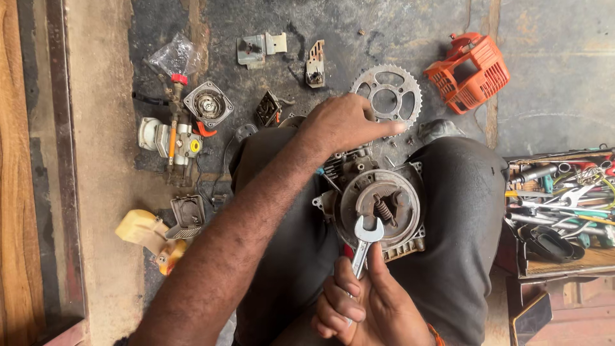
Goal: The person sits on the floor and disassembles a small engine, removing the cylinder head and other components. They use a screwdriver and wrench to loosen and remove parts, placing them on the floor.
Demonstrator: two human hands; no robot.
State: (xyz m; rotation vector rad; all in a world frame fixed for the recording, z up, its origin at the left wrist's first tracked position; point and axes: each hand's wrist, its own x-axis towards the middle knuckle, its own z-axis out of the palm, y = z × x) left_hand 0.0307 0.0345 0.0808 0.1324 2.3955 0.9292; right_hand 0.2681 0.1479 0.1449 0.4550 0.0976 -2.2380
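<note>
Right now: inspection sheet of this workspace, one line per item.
Surface: stained concrete floor, grimy.
Job's things: small engine block resting between the person's knees, round clutch face up; open-end wrench with its head at the clutch rim.
Clutter: sprocket, orange plastic cover, carburettor assembly, yellow part, loose metal brackets.
Hands: left hand on the engine's top edge, forefinger extended; right hand, fingers closed on the wrench handle.
Cables: black lead near the carburettor assembly.
Surroundings: open tool tray full of hand tools; wooden boards at left.
</note>
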